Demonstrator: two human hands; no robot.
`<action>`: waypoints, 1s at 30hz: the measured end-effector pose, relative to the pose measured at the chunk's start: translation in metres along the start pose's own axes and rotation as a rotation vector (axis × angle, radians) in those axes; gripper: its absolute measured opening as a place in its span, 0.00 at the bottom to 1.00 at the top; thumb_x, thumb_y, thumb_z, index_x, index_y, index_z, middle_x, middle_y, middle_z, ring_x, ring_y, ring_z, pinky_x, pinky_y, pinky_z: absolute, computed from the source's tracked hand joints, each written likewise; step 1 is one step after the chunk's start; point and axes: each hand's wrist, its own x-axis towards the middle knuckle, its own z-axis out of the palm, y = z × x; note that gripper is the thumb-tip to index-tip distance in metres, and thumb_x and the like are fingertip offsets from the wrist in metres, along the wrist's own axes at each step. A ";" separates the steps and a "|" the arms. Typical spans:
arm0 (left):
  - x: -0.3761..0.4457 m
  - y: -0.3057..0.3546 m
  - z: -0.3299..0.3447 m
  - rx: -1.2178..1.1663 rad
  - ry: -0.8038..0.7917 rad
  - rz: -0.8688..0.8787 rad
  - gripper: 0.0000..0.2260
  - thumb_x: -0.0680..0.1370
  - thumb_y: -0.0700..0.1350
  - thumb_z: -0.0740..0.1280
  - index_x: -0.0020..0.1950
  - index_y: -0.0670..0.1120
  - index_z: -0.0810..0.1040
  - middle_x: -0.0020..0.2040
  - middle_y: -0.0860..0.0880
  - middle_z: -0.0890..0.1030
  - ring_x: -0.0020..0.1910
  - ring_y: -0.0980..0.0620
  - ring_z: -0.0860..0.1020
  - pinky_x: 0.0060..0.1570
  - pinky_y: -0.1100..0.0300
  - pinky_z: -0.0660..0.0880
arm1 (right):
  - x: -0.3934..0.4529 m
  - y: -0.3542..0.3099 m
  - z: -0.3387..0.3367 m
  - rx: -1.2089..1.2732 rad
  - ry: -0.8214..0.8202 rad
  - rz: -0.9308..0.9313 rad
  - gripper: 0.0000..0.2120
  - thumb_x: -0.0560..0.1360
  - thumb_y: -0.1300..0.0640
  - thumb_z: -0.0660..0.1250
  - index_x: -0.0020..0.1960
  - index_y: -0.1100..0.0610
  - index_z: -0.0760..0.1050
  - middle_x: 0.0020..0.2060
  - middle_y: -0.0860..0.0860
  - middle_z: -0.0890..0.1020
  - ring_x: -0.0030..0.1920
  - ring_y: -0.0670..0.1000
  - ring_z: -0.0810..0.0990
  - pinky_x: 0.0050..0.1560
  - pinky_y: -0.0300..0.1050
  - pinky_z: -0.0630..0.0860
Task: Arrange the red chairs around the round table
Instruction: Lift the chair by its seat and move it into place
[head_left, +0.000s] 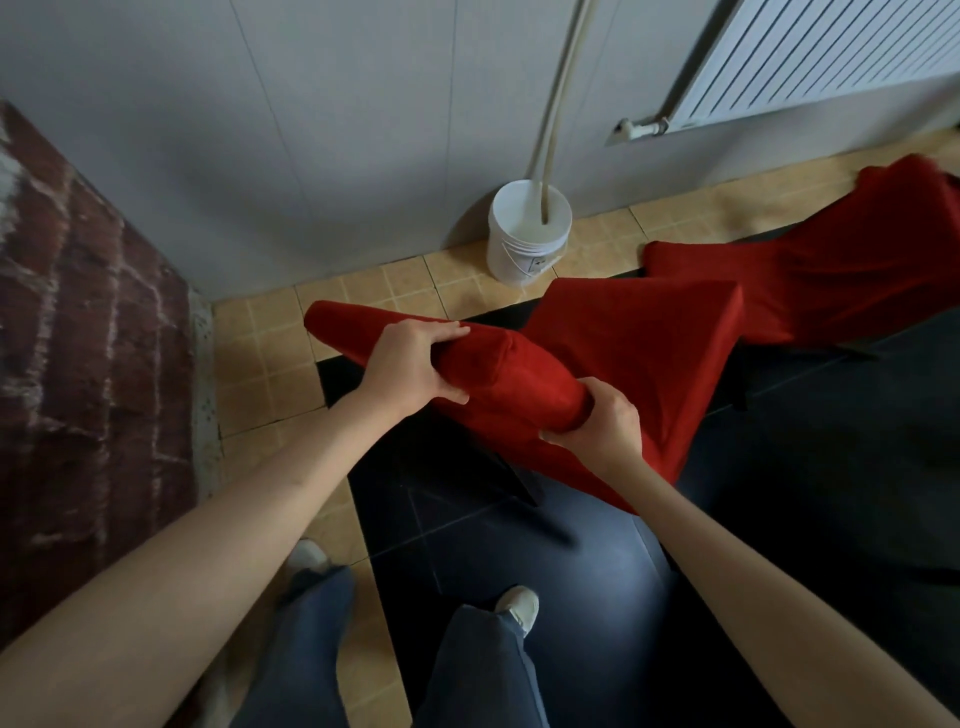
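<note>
- Your left hand (410, 364) grips the top edge of the red chair (597, 364), fingers curled over the padded backrest and the thumb pressed underneath.
- Your right hand (597, 421) clasps the same top edge further along, at the corner nearest you, fingers wrapped round the red fabric.
- The red chair sits directly ahead of both hands, its backrest tilted toward you and its seat stretching away toward the wall; a dark leg (519, 483) shows below the fabric.
- A second red chair (841, 265) lies just beyond the first, to your right, its cover touching or nearly touching the first one's seat; you cannot tell which.
- A white bucket (527, 228) stands against the grey wall (260, 130) just behind the held chair, with a pale pipe (558, 104) running down into it.
- A white radiator (810, 62) hangs on the wall at upper right.
- The floor is tan tile (260, 374) near the wall and dark tile (597, 571) under your feet.
- A brick-patterned surface (88, 322) rises at your left.
</note>
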 end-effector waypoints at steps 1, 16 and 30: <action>-0.003 0.006 0.003 0.014 0.002 -0.012 0.38 0.56 0.45 0.83 0.66 0.47 0.77 0.66 0.48 0.77 0.67 0.49 0.73 0.72 0.52 0.62 | -0.002 0.005 -0.003 0.006 -0.009 -0.011 0.32 0.58 0.48 0.82 0.58 0.54 0.76 0.54 0.50 0.80 0.58 0.53 0.77 0.61 0.55 0.71; -0.041 0.080 0.053 0.071 0.028 0.040 0.38 0.58 0.44 0.83 0.67 0.45 0.76 0.67 0.47 0.77 0.68 0.48 0.73 0.70 0.54 0.63 | -0.044 0.071 -0.041 0.137 0.031 0.030 0.31 0.58 0.53 0.83 0.58 0.55 0.75 0.53 0.50 0.81 0.56 0.53 0.78 0.52 0.41 0.69; -0.060 0.135 0.095 0.246 -0.068 0.099 0.36 0.60 0.48 0.82 0.67 0.52 0.76 0.65 0.49 0.77 0.66 0.46 0.72 0.67 0.49 0.66 | -0.106 0.151 -0.107 0.150 0.017 0.083 0.48 0.57 0.53 0.83 0.72 0.48 0.64 0.62 0.50 0.78 0.63 0.53 0.76 0.62 0.51 0.73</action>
